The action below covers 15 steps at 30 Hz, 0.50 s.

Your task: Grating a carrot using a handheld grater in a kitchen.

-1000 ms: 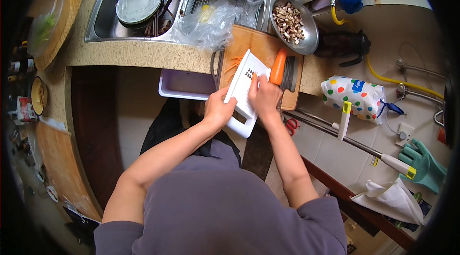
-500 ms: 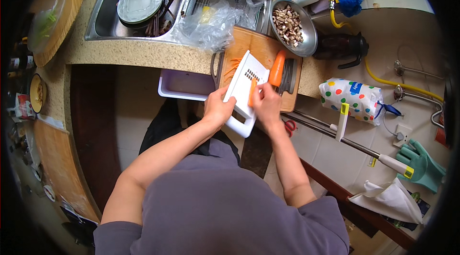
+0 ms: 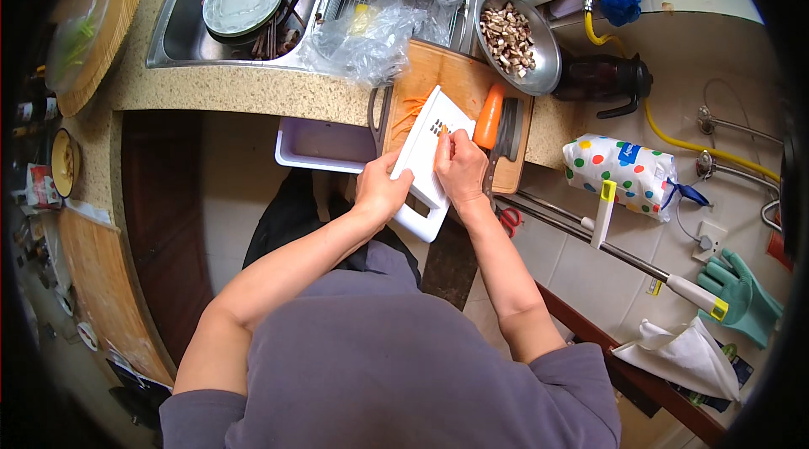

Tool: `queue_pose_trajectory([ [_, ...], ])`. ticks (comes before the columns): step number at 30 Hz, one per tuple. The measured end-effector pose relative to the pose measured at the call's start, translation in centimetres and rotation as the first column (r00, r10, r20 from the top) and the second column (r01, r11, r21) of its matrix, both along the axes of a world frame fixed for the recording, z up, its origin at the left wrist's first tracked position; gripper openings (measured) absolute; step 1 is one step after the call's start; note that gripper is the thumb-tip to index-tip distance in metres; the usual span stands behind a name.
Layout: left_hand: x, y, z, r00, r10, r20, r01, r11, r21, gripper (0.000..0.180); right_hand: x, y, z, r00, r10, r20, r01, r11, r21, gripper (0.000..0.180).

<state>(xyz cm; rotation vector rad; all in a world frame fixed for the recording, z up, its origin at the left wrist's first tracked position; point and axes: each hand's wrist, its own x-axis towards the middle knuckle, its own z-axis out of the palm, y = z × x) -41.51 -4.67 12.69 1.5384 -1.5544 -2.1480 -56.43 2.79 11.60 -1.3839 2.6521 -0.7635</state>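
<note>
Meanwhile the right hand (image 3: 462,169), clenched on a carrot stub, had slid down the grater (image 3: 425,161); left hand (image 3: 381,192) still gripped its handle.

A white plastic grater (image 3: 425,158) sits tilted at the frame's centre. Its top end rests on a wooden cutting board (image 3: 451,78). Orange carrot shreds (image 3: 407,112) lie beside it.

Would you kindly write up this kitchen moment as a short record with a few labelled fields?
Setting: stone counter beside a steel sink
Left hand: grips the lower edge of a white grater
Right hand: presses a small carrot piece against the grater face
Under grater: wooden cutting board with orange shreds
Beside it: whole carrot, knife
Behind: metal bowl of chopped mushrooms
</note>
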Motion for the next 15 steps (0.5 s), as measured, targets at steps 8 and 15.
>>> queue_pose_trajectory([
  [8,0.3,0.0,1.1,0.999,-0.03,0.028,0.031,0.999,-0.013,0.045,-6.2,-2.5,-5.0,0.992,-0.072,-0.104,0.084,0.99,0.117,0.017],
  [15,0.7,0.2,0.6,0.998,-0.037,0.054,0.039,0.999,-0.032,0.044,-8.4,-3.8,-4.1,0.989,-0.105,-0.109,0.131,0.952,0.277,0.026],
])
